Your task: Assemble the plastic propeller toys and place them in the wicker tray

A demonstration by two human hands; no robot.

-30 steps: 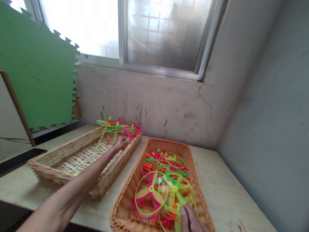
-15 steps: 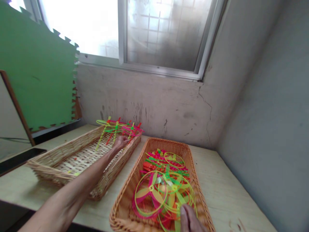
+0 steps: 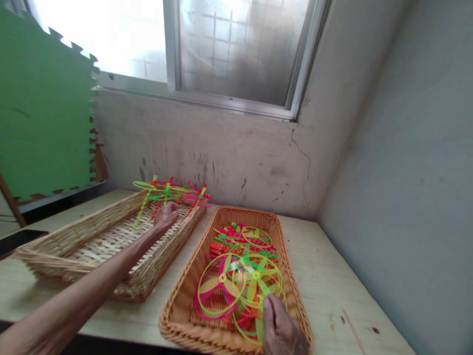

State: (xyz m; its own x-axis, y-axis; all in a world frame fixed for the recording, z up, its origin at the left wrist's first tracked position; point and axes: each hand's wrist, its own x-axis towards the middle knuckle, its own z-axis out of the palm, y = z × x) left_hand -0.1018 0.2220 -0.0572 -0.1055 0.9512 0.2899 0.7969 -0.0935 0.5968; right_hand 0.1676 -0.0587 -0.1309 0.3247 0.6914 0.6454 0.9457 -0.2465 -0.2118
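My left hand (image 3: 166, 216) reaches over the far end of a long, pale wicker tray (image 3: 84, 222), against a tangle of neon green, pink and red bamboo-copter toys (image 3: 172, 192) heaped there. Its fingers are curled, and I cannot tell whether they hold a stem. My right hand (image 3: 279, 328) rests at the near end of an orange-brown wicker basket (image 3: 188, 276), touching neon plastic propeller rings and blades (image 3: 236, 286). Its fingers hide what they touch. Red and green toy pieces (image 3: 244, 241) lie further back in that basket.
Both baskets stand on a pale wooden table (image 3: 332, 291) in a corner, against a stained, cracked concrete wall (image 3: 207, 148). A frosted window (image 3: 236, 49) is above, a green foam mat (image 3: 44, 108) leans at the left, and a dark flat object (image 3: 18, 240) lies at the left edge.
The whole view has shifted, so the baskets and wall sit further left and slightly higher in the frame. Both hands stay at about the same places on the toys.
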